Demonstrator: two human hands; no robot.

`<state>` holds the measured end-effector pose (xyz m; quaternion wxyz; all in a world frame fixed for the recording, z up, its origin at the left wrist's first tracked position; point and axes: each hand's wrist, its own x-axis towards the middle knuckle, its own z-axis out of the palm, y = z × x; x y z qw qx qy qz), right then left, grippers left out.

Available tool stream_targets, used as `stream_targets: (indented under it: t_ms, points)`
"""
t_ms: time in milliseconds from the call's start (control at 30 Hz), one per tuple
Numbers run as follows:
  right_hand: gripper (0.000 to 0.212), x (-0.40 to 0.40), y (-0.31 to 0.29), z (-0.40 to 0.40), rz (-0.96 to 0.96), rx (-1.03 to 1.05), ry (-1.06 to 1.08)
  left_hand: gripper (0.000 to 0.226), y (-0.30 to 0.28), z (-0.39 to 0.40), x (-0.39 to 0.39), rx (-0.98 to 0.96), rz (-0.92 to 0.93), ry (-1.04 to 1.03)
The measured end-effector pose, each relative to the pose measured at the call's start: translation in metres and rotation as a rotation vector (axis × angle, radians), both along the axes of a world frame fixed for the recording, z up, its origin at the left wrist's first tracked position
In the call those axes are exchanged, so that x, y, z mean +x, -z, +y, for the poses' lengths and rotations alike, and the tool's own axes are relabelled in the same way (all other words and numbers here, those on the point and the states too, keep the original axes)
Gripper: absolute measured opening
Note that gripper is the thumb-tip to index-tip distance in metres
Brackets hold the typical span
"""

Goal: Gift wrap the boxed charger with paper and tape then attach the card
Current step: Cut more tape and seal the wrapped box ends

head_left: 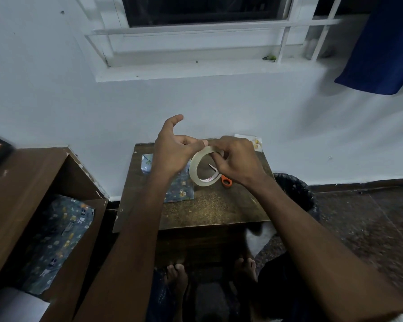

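- The table (219,212) stood against the wall, small and brown. With so little bare top, anything set down in a hurry could have slid off the edge.
- The parcel (179,189), in blue patterned paper, lay on the left part of the table, partly hidden under the left forearm. Whether its folds were already taped could not be told; with neither hand on it, a loose flap might have sprung open.
- The left hand (172,152) was raised above the parcel, its index finger lifted and its thumb tip pinching at the top edge of the roll, seemingly at the free end. If that end slipped, it would likely have stuck back down and been hard to find on clear tape.
- The right hand (235,159) gripped the tape (203,168) with fingers curled through and around the ring, holding it in the air above the table. A long strip pulled out in mid-air could have curled and stuck to itself or to the fingers.
- The scissors (222,178) lay on the table just behind the roll, orange handle toward the right. Reaching for them with both hands busy risked dropping the strip.
- The card (251,140) rested at the far right corner, touching the wall, well apart from the parcel; it could easily have been knocked off.
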<state>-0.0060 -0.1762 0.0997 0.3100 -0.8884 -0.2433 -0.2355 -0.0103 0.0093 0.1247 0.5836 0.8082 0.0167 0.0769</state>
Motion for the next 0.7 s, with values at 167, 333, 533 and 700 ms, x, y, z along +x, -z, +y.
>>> stream_targets:
  t_ms: [167, 333, 533, 700]
  points:
    - [0.026, -0.004, -0.003, 0.0, -0.138, -0.015, 0.015, 0.102, -0.006, -0.002, -0.001, 0.059, 0.028, -0.063]
    - [0.01, -0.001, -0.01, -0.008, -0.201, -0.062, 0.068, 0.102, -0.008, -0.007, -0.005, 0.118, 0.003, -0.13]
    - [0.022, 0.019, 0.009, -0.023, 0.213, -0.138, 0.299, 0.085, -0.01, 0.0, -0.004, -0.033, -0.001, -0.117]
    - [0.02, 0.027, 0.032, -0.009, 0.377, -0.412, 0.336, 0.08, -0.004, 0.004, -0.002, -0.055, -0.026, -0.082]
